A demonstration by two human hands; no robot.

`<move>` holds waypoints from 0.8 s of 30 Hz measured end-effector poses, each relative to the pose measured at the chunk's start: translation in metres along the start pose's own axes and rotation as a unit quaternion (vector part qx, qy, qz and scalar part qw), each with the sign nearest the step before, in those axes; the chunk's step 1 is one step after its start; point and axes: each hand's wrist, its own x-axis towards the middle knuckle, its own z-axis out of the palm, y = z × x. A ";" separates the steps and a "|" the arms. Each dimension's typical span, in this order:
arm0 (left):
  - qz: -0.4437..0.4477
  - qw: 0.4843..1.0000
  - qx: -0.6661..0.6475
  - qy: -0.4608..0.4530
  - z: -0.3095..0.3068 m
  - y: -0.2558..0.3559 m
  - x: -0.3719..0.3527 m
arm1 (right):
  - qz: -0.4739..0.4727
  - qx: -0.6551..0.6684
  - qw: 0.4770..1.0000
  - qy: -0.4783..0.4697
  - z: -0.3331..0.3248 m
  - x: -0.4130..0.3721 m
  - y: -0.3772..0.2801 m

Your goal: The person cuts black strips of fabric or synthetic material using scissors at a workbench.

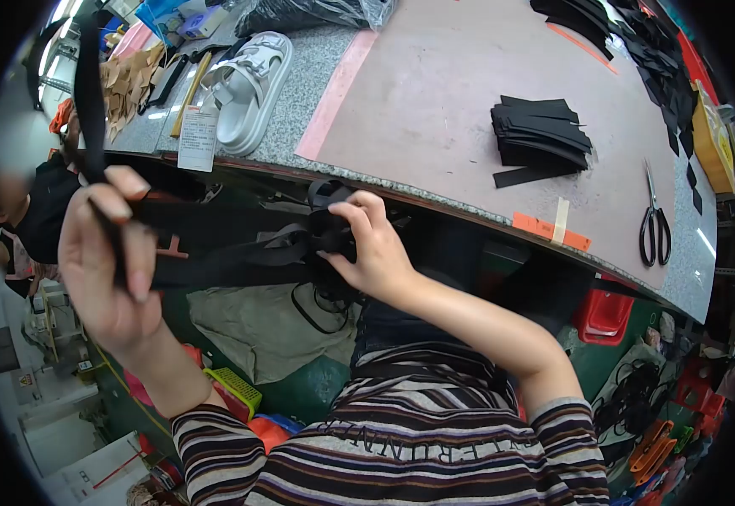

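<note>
Long black fabric strips [224, 223] stretch between my two hands in front of the table edge. My left hand [114, 261] is raised at the left, its fingers curled round the strips; one length rises from it toward the top of the view. My right hand [373, 244] pinches a gathered bunch of the same strips [327, 228] between thumb and fingers, just below the table edge. The fingers of my left hand are slightly blurred. A stack of cut black strips [540, 135] lies on the table, to the right of both hands.
Black-handled scissors [654, 228] lie at the table's [435, 110] right side. A white sandal [254, 93] and a printed tag [198, 139] are at the left. More black pieces [650, 67] line the far right. Other people [34, 211] are at the left; a red basket [606, 312] stands below.
</note>
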 end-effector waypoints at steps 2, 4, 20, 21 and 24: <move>0.018 0.999 -0.038 -0.019 -0.006 0.005 -0.008 | 0.024 0.032 0.999 0.017 0.011 -0.005 0.006; -0.013 1.000 -0.003 -0.008 -0.007 0.005 -0.015 | 0.104 0.089 0.990 -0.022 0.012 0.002 0.000; -0.372 0.917 0.136 0.037 -0.021 -0.120 -0.082 | -0.117 -0.045 0.986 -0.106 -0.083 0.080 -0.059; -0.357 0.915 0.173 0.070 -0.020 -0.104 -0.074 | -0.095 -0.175 0.963 -0.183 -0.091 0.075 -0.052; -0.152 0.970 0.059 0.178 -0.078 -0.064 -0.080 | -0.085 -0.073 0.974 -0.197 -0.119 0.058 -0.052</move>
